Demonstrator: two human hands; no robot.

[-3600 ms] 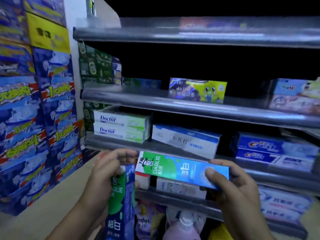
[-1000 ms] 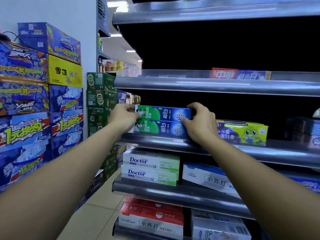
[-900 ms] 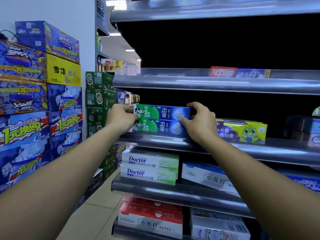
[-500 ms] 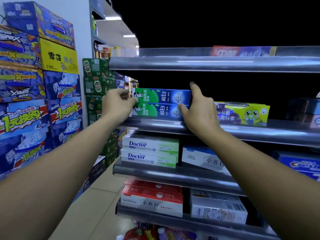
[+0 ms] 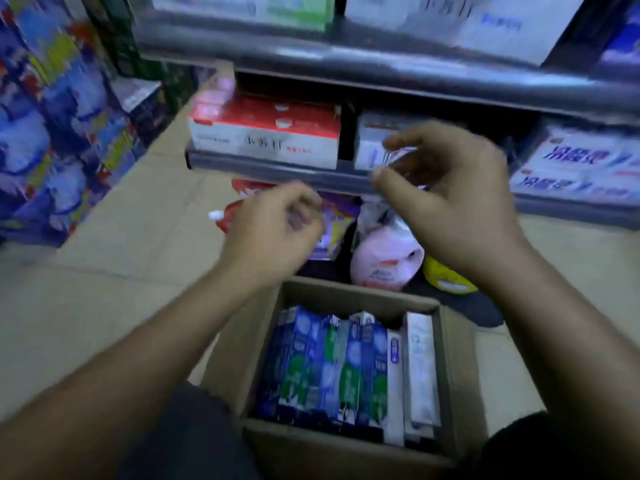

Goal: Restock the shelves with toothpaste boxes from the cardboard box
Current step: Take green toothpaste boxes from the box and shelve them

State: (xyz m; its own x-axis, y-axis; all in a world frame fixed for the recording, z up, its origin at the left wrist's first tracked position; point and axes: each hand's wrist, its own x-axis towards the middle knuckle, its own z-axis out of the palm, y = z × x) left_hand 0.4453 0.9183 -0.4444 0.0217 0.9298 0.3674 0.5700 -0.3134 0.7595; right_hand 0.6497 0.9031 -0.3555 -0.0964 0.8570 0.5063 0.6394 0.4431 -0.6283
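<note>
Observed, in order of bulk: the shelves (image 5: 346, 60) run across the top of the view, partly stocked. Beneath them the carton (image 5: 455, 358) sits open on the floor, close in front of the person. Inside it the toothpaste boxes (image 5: 332, 368) stand on end, packed side by side, blue-and-green ones left and centre, white ones at the right wall. I have the left hand (image 5: 273, 230) above the carton's far rim, fingers loosely curled and holding nothing. The right hand (image 5: 453, 202) hangs higher, before the lower shelf edge, its fingers bent and spread, thumb clear of them, also empty as far as the blur allows. Assessment of the goods: light, stiff-walled card, probably glossy and so a little slick. The panels would dent under a hard squeeze (the corners first, I expect). Because they are wedged tight, I judge the exposed top end the only fair hold. I would pinch across the narrow faces and draw straight up, taking an outer box first to loosen the row.
</note>
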